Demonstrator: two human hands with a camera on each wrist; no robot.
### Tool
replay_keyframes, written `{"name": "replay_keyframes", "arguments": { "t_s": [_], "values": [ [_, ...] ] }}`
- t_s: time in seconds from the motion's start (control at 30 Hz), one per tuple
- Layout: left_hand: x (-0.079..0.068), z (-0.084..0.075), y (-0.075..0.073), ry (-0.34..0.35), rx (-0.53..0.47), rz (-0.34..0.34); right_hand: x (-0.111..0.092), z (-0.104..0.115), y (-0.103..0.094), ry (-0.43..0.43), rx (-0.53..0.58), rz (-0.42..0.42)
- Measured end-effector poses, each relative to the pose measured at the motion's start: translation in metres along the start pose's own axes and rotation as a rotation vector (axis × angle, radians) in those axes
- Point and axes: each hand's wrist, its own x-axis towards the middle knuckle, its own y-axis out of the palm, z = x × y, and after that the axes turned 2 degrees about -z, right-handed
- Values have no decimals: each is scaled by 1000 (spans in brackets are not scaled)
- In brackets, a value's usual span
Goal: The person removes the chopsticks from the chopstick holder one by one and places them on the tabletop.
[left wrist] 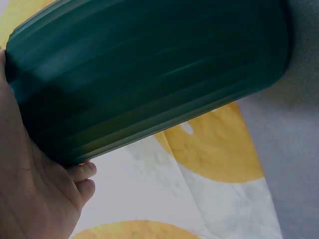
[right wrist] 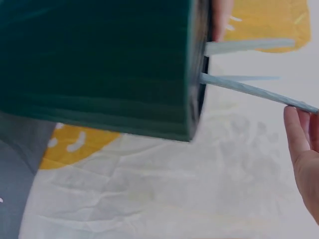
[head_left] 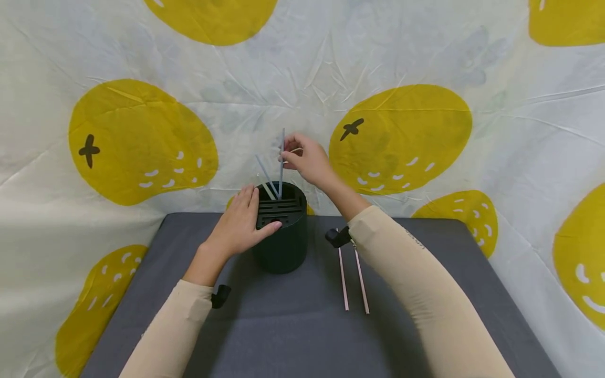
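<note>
A dark green round utensil holder with a slotted black top stands upright on the table. My left hand holds its left rim, thumb lying over the slotted part and fingers along the side. In the left wrist view, two bent fingertips show beside the wall. Above the opening, my right hand pinches the upper part of a blue chopstick, whose lower end is inside the holder. Another blue chopstick and a pale green chopstick lean in the same open compartment. Their lower ends are hidden.
Two pink chopsticks lie side by side on the grey tabletop, right of the holder, their far ends partly hidden by the right wrist camera. A white cloth with yellow fruit prints hangs behind the table.
</note>
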Motion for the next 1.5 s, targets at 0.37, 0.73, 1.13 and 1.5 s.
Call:
{"name": "replay_keyframes", "arguments": {
  "t_s": [0.37,0.73,1.13,1.5],
  "values": [
    [1,-1,1,-8,-3,7,-11,26,-41,-108,255,-188],
    [2,-4,2,-6,-8,18,-41,31,-82,-193,446,-282],
    [2,-2,6,3,1,15,-90,-21,-124,27,366,-334],
    [-2,2,4,-13,-4,25,-138,-100,-141,277,20,-236]
  ]
}}
